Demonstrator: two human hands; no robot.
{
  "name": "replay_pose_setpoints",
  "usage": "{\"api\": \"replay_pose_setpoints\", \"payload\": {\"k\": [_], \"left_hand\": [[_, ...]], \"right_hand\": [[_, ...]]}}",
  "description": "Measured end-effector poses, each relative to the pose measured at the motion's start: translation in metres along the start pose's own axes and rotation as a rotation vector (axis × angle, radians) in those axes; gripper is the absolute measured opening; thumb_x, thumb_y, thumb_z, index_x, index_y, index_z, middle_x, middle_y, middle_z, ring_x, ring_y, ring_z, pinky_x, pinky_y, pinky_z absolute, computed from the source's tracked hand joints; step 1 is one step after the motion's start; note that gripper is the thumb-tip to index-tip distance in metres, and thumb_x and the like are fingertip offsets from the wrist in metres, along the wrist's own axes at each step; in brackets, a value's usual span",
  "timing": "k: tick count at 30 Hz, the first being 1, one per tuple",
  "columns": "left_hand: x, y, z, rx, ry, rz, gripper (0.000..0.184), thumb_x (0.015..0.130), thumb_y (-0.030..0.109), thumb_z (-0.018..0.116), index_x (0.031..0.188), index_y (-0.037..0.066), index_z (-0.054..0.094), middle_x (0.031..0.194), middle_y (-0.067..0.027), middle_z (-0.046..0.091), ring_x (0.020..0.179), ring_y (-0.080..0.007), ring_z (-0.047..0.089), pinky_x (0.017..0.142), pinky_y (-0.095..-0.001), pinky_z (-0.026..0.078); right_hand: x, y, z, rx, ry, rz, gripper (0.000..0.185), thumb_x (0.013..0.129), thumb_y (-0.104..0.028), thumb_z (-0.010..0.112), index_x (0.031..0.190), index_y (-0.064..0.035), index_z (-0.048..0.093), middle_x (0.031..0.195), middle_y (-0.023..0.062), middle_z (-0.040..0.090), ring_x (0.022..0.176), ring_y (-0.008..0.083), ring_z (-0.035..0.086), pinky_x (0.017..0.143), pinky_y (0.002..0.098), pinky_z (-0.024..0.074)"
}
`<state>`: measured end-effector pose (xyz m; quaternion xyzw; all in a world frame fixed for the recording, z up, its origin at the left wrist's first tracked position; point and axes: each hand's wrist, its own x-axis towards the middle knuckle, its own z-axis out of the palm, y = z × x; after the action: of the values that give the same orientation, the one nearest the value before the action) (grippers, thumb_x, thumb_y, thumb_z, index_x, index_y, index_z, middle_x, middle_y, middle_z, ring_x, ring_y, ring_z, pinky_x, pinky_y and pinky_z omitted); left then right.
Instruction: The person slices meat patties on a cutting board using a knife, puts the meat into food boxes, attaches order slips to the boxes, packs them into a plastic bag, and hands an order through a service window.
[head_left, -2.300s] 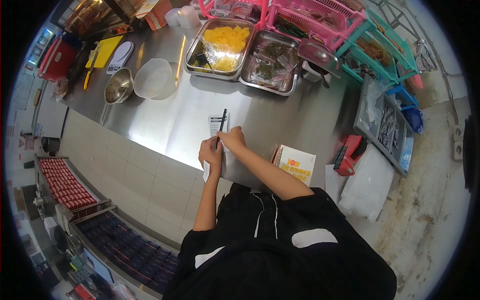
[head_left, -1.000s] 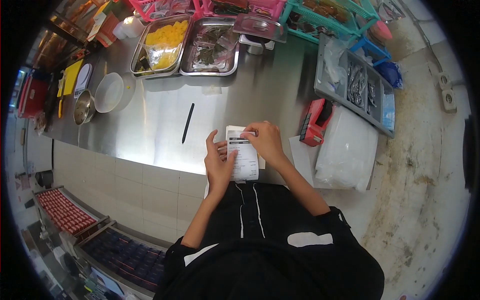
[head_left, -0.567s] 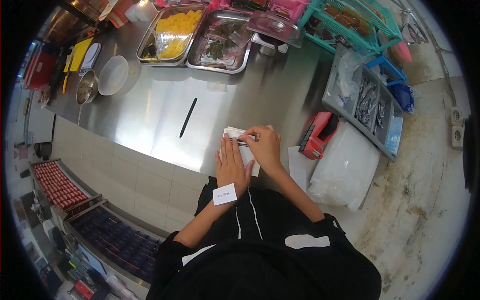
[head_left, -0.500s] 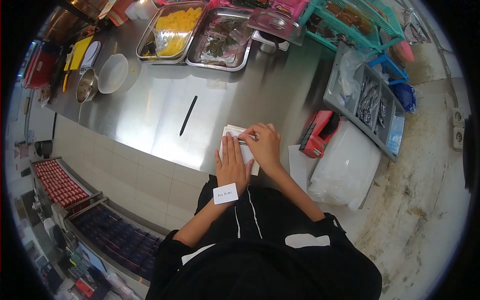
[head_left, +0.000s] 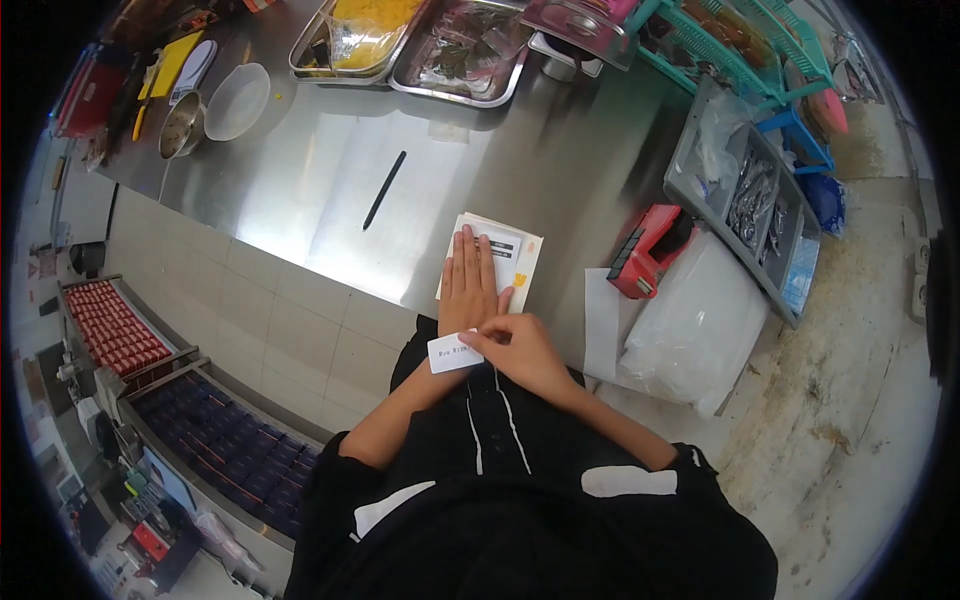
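The left hand (head_left: 469,290) lies palm down, fingers straight and open, gripping nothing as it presses a paper slip (head_left: 508,259) onto a pad of cards (head_left: 529,262) at the near edge of the steel counter (head_left: 560,170). A white label (head_left: 450,353) with handwriting-like lettering sits across the left wrist. The right hand (head_left: 520,352) has its thumb and finger closed on the label's edge. A black pen (head_left: 384,190) lies beyond the cards to the left; a red tape dispenser (head_left: 643,255) stands to the right, beside clear plastic bags (head_left: 690,315).
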<state>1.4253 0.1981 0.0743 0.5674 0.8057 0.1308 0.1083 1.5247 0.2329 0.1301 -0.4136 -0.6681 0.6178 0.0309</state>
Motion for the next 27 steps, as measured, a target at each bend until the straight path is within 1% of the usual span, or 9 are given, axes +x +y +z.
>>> {"api": "replay_pose_setpoints", "payload": {"k": [1, 3, 6, 8, 10, 12, 16, 19, 27], "left_hand": [[-0.001, -0.001, 0.001, -0.019, 0.023, 0.019, 0.07, 0.085, 0.034, 0.046, 0.135, -0.005, 0.018, 0.143, -0.0229, 0.014, 0.133, -0.0335, 0.014, 0.105, -0.0431, 0.02], [-0.002, -0.003, 0.001, -0.041, 0.048, 0.044, 0.068, 0.086, 0.034, 0.045, 0.135, -0.005, 0.019, 0.142, -0.0236, 0.014, 0.133, -0.0353, 0.015, 0.105, -0.0457, 0.021], [-0.003, -0.005, 0.005, -0.126, 0.144, 0.089, 0.064, 0.087, 0.034, 0.044, 0.134, -0.006, 0.024, 0.139, -0.0247, 0.021, 0.131, -0.0379, 0.018, 0.104, -0.0475, 0.022], [-0.003, -0.009, 0.017, -0.026, 0.21, 0.113, 0.064, 0.085, 0.031, 0.048, 0.132, -0.007, 0.027, 0.139, -0.0226, 0.023, 0.133, -0.0345, 0.017, 0.103, -0.0449, 0.022], [-0.004, -0.009, 0.011, -0.069, 0.212, 0.171, 0.061, 0.084, 0.029, 0.05, 0.131, -0.005, 0.031, 0.136, -0.0225, 0.027, 0.132, -0.0353, 0.019, 0.102, -0.0457, 0.024], [-0.002, -0.003, -0.007, -0.068, 0.096, 0.099, 0.06, 0.083, 0.028, 0.051, 0.131, -0.003, 0.032, 0.136, -0.024, 0.027, 0.131, -0.0358, 0.02, 0.102, -0.0463, 0.025], [-0.002, -0.007, -0.005, -0.127, 0.115, 0.088, 0.057, 0.082, 0.031, 0.053, 0.13, 0.003, 0.038, 0.137, -0.0255, 0.022, 0.13, -0.0377, 0.02, 0.101, -0.0486, 0.025], [-0.003, -0.005, -0.005, -0.077, 0.111, 0.05, 0.056, 0.081, 0.032, 0.055, 0.128, 0.005, 0.041, 0.137, -0.0244, 0.021, 0.13, -0.04, 0.019, 0.1, -0.052, 0.025], [-0.004, -0.01, 0.005, -0.075, 0.177, 0.122, 0.059, 0.08, 0.033, 0.056, 0.129, 0.004, 0.038, 0.135, -0.0194, 0.023, 0.129, -0.0415, 0.017, 0.098, -0.0552, 0.025]], "right_hand": [[0.0, 0.0, 0.005, -0.001, 0.003, 0.006, 0.027, 0.076, -0.024, 0.068, 0.074, 0.0014, 0.061, 0.06, 0.0101, 0.058, 0.052, 0.0167, 0.054, 0.051, 0.03, 0.0412], [0.004, -0.002, 0.01, 0.128, 0.02, -0.017, 0.02, 0.076, -0.017, 0.068, 0.072, 0.0016, 0.061, 0.056, 0.0019, 0.054, 0.052, 0.0057, 0.045, 0.048, 0.024, 0.0364], [-0.008, -0.039, -0.001, 0.212, 0.078, -0.18, 0.014, 0.076, -0.01, 0.067, 0.071, 0.0005, 0.06, 0.058, -0.0021, 0.051, 0.053, 0.0046, 0.043, 0.051, 0.0209, 0.0357], [-0.006, -0.056, -0.024, 0.235, 0.248, -0.379, 0.012, 0.077, -0.008, 0.066, 0.071, -0.0013, 0.059, 0.065, -0.0025, 0.05, 0.057, 0.0036, 0.043, 0.055, 0.0187, 0.0356], [0.015, -0.045, -0.047, 0.414, 0.503, -0.424, 0.012, 0.077, -0.009, 0.067, 0.071, -0.0025, 0.059, 0.079, 0.0001, 0.053, 0.07, 0.0047, 0.046, 0.063, 0.0194, 0.0365], [0.044, -0.021, -0.063, 0.376, 0.686, -0.31, 0.014, 0.071, -0.012, 0.071, 0.076, -0.0015, 0.064, 0.092, 0.0041, 0.054, 0.083, 0.0112, 0.049, 0.073, 0.0245, 0.0372], [0.077, 0.008, -0.044, 0.345, 0.635, -0.205, 0.02, 0.068, -0.017, 0.074, 0.077, -0.0014, 0.064, 0.106, 0.0057, 0.052, 0.099, 0.0164, 0.046, 0.086, 0.0302, 0.0355], [0.088, 0.015, -0.026, 0.02, 0.68, -0.199, 0.026, 0.064, -0.024, 0.077, 0.075, -0.0042, 0.066, 0.114, 0.0026, 0.05, 0.11, 0.0225, 0.039, 0.091, 0.0374, 0.0341], [0.099, 0.025, -0.017, 0.027, 0.697, -0.085, 0.027, 0.062, -0.032, 0.078, 0.072, -0.0097, 0.066, 0.116, -0.0008, 0.048, 0.113, 0.0219, 0.037, 0.094, 0.0451, 0.026]]}}
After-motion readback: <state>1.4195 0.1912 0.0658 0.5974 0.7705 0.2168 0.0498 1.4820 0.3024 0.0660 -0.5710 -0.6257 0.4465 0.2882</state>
